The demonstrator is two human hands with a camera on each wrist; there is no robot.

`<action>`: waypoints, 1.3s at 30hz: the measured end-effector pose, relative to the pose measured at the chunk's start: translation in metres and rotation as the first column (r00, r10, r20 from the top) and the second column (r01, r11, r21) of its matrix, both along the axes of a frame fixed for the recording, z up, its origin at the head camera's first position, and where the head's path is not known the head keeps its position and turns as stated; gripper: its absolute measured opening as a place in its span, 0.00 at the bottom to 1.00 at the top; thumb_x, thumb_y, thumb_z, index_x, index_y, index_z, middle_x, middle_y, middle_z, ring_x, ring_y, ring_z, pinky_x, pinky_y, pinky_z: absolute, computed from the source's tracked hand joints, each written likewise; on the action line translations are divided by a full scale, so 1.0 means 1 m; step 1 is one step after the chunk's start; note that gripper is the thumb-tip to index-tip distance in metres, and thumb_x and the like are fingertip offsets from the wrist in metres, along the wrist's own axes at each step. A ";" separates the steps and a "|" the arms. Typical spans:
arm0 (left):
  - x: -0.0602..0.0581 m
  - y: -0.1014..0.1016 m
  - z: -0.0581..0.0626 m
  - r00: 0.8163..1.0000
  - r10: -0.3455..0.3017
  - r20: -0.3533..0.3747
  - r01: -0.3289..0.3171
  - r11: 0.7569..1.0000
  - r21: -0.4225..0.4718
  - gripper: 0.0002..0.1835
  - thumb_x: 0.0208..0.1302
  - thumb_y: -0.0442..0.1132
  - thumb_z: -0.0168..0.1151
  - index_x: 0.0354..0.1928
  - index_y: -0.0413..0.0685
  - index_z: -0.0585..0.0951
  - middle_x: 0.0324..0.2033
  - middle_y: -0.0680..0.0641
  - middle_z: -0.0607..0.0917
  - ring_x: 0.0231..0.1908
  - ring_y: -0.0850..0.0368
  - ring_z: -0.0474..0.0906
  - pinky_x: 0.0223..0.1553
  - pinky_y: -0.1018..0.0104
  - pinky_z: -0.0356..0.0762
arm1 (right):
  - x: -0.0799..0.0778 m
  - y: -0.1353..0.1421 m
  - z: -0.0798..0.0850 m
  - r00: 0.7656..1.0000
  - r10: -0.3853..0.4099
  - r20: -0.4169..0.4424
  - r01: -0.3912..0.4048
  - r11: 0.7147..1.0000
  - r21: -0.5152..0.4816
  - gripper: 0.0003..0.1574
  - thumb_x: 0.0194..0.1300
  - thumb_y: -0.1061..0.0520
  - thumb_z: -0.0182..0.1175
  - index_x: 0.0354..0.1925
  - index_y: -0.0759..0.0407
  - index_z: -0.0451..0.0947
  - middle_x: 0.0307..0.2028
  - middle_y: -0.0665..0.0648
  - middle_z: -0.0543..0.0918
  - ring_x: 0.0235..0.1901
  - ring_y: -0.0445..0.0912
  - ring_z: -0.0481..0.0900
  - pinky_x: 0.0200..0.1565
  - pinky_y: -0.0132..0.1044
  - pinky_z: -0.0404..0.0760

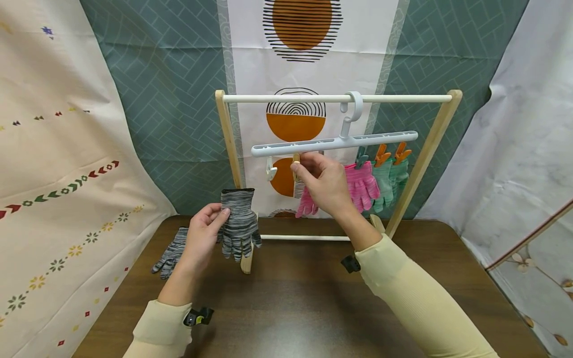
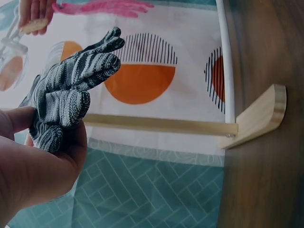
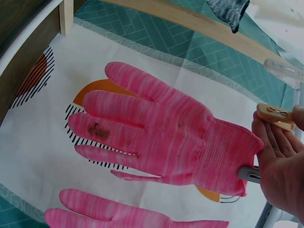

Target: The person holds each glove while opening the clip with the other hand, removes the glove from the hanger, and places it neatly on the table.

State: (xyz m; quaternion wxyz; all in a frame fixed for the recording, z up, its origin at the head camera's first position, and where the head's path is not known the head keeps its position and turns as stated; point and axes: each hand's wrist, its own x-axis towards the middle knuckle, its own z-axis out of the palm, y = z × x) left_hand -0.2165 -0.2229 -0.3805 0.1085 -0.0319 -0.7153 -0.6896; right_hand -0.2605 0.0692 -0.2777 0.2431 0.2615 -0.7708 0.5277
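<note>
My left hand pinches a grey-and-black striped knit glove near its cuff, thumb in front, with the glove's fingers hanging down. Higher up, my right hand grips a tan clothespin under the pale grey hanger. Beside that hand, a pink glove hangs from a grey clothespin; a second pink glove hangs from a teal clothespin. A white clothespin near the hanger's left end holds nothing. Another striped glove lies on the table behind my left forearm.
The hanger hooks over the white top bar of a rack with wooden legs. Two orange clothespins hold green gloves at the hanger's right end. A lower white bar crosses above the brown table. Patterned cloth hangs behind.
</note>
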 end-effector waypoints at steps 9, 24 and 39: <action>-0.007 -0.021 -0.007 1.000 0.015 0.012 -0.015 1.000 0.000 0.18 0.83 0.40 0.56 0.62 0.31 0.73 0.40 0.63 0.86 0.49 0.66 0.78 0.57 0.70 0.69 | 0.000 0.001 0.000 1.000 0.003 -0.004 -0.003 1.000 0.003 0.18 0.74 0.53 0.70 0.56 0.60 0.86 0.46 0.55 0.91 0.42 0.45 0.89 0.47 0.41 0.87; -0.031 -0.055 -0.030 0.991 0.028 0.131 -0.010 0.991 -0.136 0.29 0.84 0.48 0.56 0.72 0.32 0.70 0.60 0.43 0.83 0.65 0.53 0.73 0.68 0.54 0.67 | 0.000 0.003 0.000 1.000 0.000 0.000 0.000 1.000 -0.001 0.19 0.74 0.53 0.70 0.57 0.62 0.86 0.47 0.55 0.91 0.44 0.45 0.89 0.50 0.41 0.87; -0.053 -0.068 -0.058 0.967 0.039 0.253 0.015 0.977 -0.211 0.30 0.84 0.48 0.54 0.74 0.31 0.68 0.75 0.31 0.67 0.77 0.36 0.58 0.75 0.40 0.57 | 0.001 0.003 -0.001 1.000 -0.002 0.001 0.002 1.000 0.001 0.19 0.74 0.53 0.70 0.57 0.61 0.86 0.47 0.55 0.91 0.44 0.46 0.90 0.50 0.41 0.87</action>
